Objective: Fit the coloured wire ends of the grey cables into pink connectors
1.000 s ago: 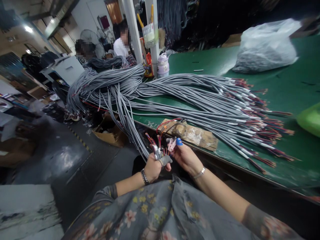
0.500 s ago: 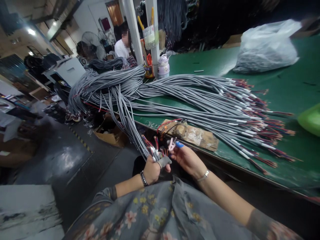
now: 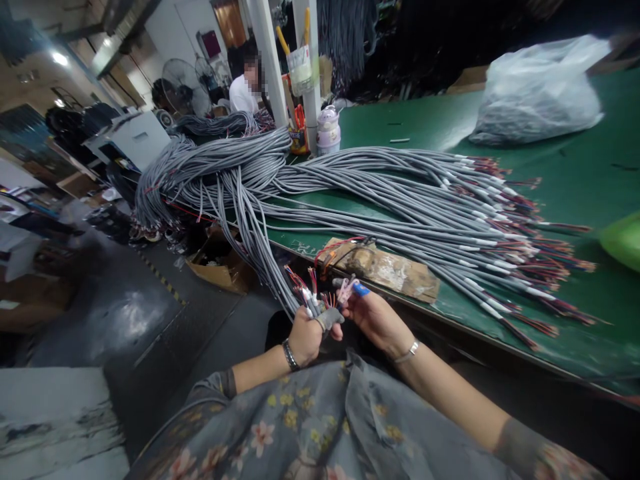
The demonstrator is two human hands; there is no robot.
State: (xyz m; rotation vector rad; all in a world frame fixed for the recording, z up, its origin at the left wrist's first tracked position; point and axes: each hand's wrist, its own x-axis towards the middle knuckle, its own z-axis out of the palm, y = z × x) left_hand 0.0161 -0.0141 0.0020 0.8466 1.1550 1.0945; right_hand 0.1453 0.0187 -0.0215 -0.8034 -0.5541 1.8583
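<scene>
Left grip clasps cables just below their frail-looking wires; likely bendy, best held there. Right grip, close beside, pinches a light-looking pink clip

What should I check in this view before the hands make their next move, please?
1. Left hand gripping the grey cables: ok.
2. Right hand holding the pink piece: ok, between its fingers.
3. Coloured wire ends sticking out beyond the left hand: ok.
4. Pink piece touching a wire: cannot tell, too small.
5. Tabletop wire ends lined up evenly: not ok, staggered.
</scene>
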